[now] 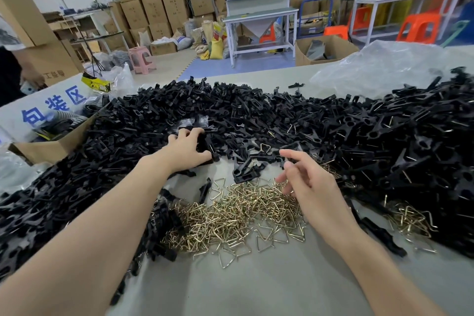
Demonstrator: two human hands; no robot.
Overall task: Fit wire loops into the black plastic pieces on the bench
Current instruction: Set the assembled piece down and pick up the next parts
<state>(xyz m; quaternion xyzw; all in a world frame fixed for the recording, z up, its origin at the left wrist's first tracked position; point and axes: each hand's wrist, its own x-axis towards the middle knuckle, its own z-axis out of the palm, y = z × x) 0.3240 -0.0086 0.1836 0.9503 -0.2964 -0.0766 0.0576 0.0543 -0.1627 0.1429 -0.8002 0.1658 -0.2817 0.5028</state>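
Wire loops (230,213) lie heaped at 6 o'clock on our bench (256,290), and black pieces (359,136) ring them from 9 to 3 o'clock. Our left hand (189,150) grips black pieces at 11 o'clock. Our right hand (307,182), fingers loosely apart, touches the loops.

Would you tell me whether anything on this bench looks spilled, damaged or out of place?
Nothing looks damaged. The black plastic pieces and wire loops lie in loose heaps on the bench; some loops are mixed into the right-hand pile, and one stray piece lies apart farther back.
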